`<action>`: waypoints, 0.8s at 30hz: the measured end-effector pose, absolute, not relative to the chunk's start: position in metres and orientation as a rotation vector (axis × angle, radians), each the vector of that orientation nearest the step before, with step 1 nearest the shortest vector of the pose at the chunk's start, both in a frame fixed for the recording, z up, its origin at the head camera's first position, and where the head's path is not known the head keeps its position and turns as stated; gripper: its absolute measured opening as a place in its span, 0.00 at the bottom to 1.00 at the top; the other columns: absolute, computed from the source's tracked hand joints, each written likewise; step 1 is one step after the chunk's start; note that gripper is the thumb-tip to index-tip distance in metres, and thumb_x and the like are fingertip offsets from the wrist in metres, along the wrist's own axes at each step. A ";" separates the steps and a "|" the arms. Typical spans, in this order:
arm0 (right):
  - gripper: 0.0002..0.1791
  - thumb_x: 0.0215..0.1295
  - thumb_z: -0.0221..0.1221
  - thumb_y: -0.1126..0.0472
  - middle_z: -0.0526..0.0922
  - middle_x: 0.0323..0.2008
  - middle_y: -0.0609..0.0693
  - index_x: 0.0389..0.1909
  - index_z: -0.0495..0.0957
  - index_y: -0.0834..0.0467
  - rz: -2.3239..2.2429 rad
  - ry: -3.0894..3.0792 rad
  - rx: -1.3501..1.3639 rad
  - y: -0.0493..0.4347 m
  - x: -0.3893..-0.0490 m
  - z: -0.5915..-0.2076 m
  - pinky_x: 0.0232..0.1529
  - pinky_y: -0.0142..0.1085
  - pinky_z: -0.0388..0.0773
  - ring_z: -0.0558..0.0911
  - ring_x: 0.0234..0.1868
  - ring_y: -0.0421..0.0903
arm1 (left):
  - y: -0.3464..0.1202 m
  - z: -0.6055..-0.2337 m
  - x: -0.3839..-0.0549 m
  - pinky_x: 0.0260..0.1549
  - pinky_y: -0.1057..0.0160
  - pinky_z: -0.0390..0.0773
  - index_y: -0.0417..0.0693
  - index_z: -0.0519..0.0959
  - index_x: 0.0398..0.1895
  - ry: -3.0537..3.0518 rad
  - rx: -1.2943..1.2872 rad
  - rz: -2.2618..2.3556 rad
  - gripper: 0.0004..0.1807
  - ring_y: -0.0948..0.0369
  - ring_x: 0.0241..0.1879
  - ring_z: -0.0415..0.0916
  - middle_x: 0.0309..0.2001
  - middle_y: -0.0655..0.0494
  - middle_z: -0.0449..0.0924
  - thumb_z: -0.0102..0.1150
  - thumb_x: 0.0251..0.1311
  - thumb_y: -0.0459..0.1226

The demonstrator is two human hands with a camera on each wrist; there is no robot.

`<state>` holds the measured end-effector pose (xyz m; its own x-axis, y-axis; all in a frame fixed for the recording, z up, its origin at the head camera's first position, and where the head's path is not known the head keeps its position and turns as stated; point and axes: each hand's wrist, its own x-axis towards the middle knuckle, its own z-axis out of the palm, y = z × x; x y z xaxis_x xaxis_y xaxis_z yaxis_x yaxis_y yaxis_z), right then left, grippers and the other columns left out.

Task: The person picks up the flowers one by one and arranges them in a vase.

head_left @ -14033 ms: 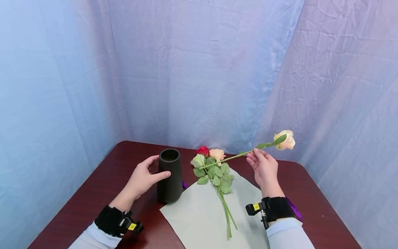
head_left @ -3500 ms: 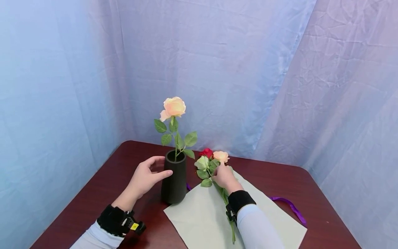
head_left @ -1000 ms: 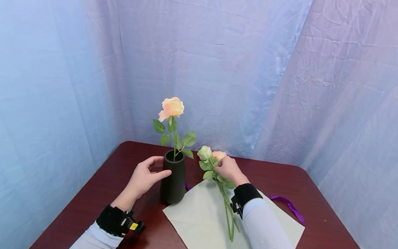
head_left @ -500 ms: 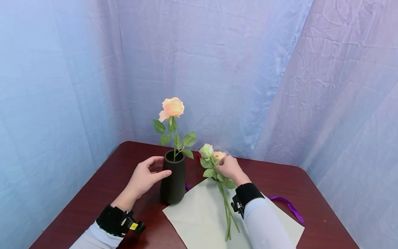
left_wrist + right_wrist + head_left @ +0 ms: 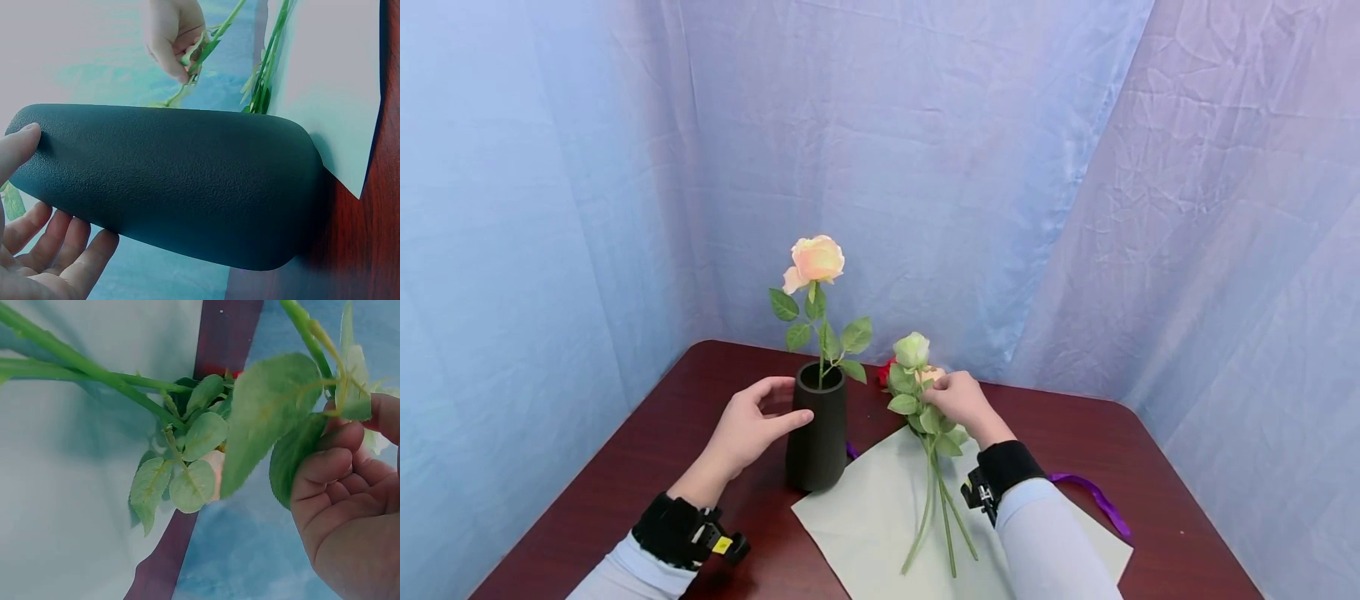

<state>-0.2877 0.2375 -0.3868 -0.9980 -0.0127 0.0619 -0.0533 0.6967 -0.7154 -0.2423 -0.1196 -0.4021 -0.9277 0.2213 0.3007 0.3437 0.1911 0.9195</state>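
Observation:
A dark grey vase stands upright on the table, filling the left wrist view. My left hand holds it near the top, thumb on the near wall and fingers round the far side. One peach rose stands in the vase, its leaves above the rim. To the right, my right hand pinches the leafy stem of a pale green rose, its bloom raised and its stem end hanging over the pale wrapping paper. Behind that hand lie a red rose and a second peach rose, partly hidden.
The loose roses' stems cross the wrapping paper, which spreads over the front of the dark red table. A purple ribbon shows from under the paper's right side. Blue curtains hang behind the table.
The peach rose my right hand held 14 seconds ago now stands in the vase. My right hand has since gripped the green rose and tilted it upright, away from the others. My left hand stays at the vase.

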 end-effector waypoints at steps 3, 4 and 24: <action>0.18 0.63 0.64 0.61 0.67 0.13 0.47 0.14 0.70 0.55 1.357 -2.786 0.009 0.240 -0.286 -0.387 0.24 0.35 0.69 0.66 0.17 0.41 | -0.120 -0.402 -0.242 0.48 0.52 0.83 0.49 0.76 0.64 -2.341 -0.560 -1.859 0.33 0.49 0.55 0.80 0.56 0.49 0.81 0.77 0.56 0.45; 0.17 0.63 0.64 0.61 0.70 0.14 0.47 0.16 0.72 0.56 1.402 -2.767 -0.004 0.242 -0.286 -0.387 0.24 0.36 0.71 0.68 0.18 0.41 | -0.120 -0.402 -0.242 0.48 0.52 0.83 0.49 0.76 0.64 -2.340 -0.560 -1.861 0.33 0.49 0.55 0.80 0.56 0.49 0.81 0.77 0.56 0.45; 0.18 0.73 0.61 0.61 0.75 0.27 0.50 0.53 0.79 0.72 2.007 -2.384 -0.151 0.273 -0.274 -0.391 0.29 0.33 0.75 0.74 0.27 0.42 | -0.121 -0.401 -0.241 0.47 0.52 0.84 0.49 0.77 0.63 -2.337 -0.558 -1.867 0.32 0.50 0.55 0.80 0.55 0.49 0.81 0.77 0.56 0.45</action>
